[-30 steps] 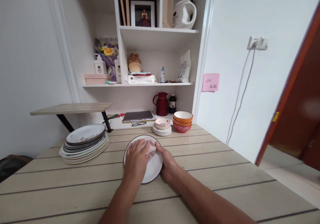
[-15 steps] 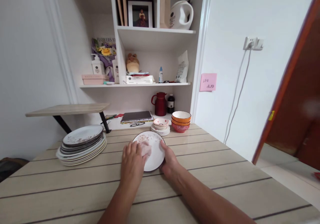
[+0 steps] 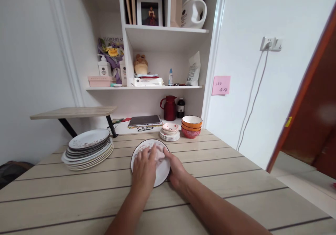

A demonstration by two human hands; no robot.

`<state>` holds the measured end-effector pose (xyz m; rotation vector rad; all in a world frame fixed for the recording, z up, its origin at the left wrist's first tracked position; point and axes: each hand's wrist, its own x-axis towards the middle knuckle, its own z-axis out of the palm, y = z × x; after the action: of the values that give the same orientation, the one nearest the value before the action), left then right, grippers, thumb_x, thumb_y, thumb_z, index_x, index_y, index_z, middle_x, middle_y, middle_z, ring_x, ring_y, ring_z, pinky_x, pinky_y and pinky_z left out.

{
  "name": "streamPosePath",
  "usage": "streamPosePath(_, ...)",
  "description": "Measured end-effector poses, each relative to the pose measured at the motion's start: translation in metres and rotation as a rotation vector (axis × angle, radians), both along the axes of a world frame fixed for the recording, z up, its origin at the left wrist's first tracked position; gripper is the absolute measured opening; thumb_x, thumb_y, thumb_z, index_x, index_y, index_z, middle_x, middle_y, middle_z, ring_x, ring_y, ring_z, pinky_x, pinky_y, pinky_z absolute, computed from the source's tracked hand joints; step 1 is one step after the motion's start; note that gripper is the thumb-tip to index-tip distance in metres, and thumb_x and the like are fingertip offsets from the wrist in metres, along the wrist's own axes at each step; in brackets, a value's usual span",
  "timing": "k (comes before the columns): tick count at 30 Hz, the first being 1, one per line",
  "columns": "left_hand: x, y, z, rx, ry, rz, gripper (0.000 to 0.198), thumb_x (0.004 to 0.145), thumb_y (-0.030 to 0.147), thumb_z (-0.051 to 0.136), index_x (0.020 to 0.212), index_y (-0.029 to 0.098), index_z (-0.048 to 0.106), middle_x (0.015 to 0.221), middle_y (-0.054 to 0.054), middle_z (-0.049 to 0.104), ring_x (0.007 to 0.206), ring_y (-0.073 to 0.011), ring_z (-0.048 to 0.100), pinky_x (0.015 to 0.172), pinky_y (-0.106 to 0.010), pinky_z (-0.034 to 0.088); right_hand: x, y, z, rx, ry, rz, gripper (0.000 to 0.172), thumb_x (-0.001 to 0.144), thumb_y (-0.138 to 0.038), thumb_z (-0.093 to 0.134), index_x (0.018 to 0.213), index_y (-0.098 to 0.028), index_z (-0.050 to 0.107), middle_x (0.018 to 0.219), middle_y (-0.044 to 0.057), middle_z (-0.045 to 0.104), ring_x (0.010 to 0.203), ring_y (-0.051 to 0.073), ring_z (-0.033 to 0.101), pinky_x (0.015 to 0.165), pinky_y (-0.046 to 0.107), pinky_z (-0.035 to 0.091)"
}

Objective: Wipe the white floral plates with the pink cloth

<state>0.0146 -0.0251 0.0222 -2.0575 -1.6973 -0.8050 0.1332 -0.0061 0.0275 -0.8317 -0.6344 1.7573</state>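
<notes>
A white plate (image 3: 163, 170) with a dark rim and a floral print is held tilted above the table, in the middle of the view. My right hand (image 3: 178, 168) grips its right edge, thumb on the face and fingers behind. Over the plate's face lies my left hand (image 3: 145, 165), pressing a pale pink cloth (image 3: 159, 154) against it. Part of the cloth is hidden under those fingers. To the left stands a stack of plates (image 3: 89, 151), the top one floral with a dark rim.
Small dishes (image 3: 170, 134) and stacked orange and red bowls (image 3: 191, 126) stand at the table's back. Behind them are a red thermos jug (image 3: 169, 108), a dark bottle (image 3: 181, 108) and a laptop (image 3: 145, 120). A low wooden stand (image 3: 75, 112) rises behind the plate stack.
My left hand and the cloth have shifted to the right across the plate. The plate has moved slightly left and toward me, while my right hand keeps its hold.
</notes>
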Motion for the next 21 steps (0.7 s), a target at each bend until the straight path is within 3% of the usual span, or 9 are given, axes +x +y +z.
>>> streamPosePath(4, -0.015, 0.004, 0.004, 0.112, -0.204, 0.082, 0.051, 0.091, 0.026, 0.052, 0.14, 0.014, 0.042, 0.107, -0.012, 0.056, 0.102, -0.027, 0.051, 0.09, -0.042, 0.046, -0.003, -0.005, -0.002, 0.063, -0.066, 0.049, 0.036, 0.084, -0.045, 0.062, 0.102, -0.014, 0.067, 0.091, 0.01, 0.076, 0.078, 0.022, 0.07, 0.079, 0.034, 0.051)
streamPosePath(9, -0.012, 0.003, 0.003, 0.084, -0.168, -0.09, 0.032, 0.088, 0.018, 0.055, 0.118, 0.024, 0.064, 0.112, -0.009, 0.056, 0.103, -0.0255, 0.051, 0.091, -0.04, 0.046, -0.003, -0.003, 0.0, 0.035, -0.02, 0.034, 0.032, 0.086, -0.041, 0.06, 0.1, -0.013, 0.067, 0.086, 0.009, 0.076, 0.075, 0.021, 0.07, 0.077, 0.032, 0.051)
streamPosePath(13, -0.001, 0.0, 0.004, 0.011, -0.076, -0.242, 0.036, 0.088, 0.018, 0.055, 0.12, 0.03, 0.065, 0.121, -0.008, 0.058, 0.112, -0.0274, 0.051, 0.095, -0.045, 0.043, 0.003, 0.005, 0.001, -0.052, 0.099, 0.054, 0.041, 0.089, -0.045, 0.054, 0.108, -0.01, 0.065, 0.092, 0.011, 0.076, 0.083, 0.023, 0.071, 0.085, 0.035, 0.051)
streamPosePath(17, 0.003, -0.004, 0.004, -0.089, -0.028, -0.405, 0.037, 0.088, 0.015, 0.052, 0.116, 0.033, 0.068, 0.123, -0.005, 0.061, 0.112, -0.0239, 0.054, 0.094, -0.042, 0.043, 0.017, 0.018, -0.003, -0.071, 0.241, 0.125, 0.056, 0.091, -0.052, 0.047, 0.116, -0.003, 0.061, 0.101, 0.018, 0.073, 0.089, 0.025, 0.071, 0.089, 0.037, 0.051)
streamPosePath(21, 0.003, -0.006, 0.004, -0.099, -0.005, -0.356, 0.031, 0.089, 0.016, 0.053, 0.109, 0.033, 0.071, 0.116, -0.004, 0.065, 0.107, -0.0219, 0.056, 0.094, -0.042, 0.041, 0.028, 0.028, -0.007, -0.037, 0.266, 0.03, 0.053, 0.09, -0.049, 0.047, 0.12, -0.007, 0.059, 0.099, 0.016, 0.074, 0.088, 0.026, 0.07, 0.088, 0.042, 0.051)
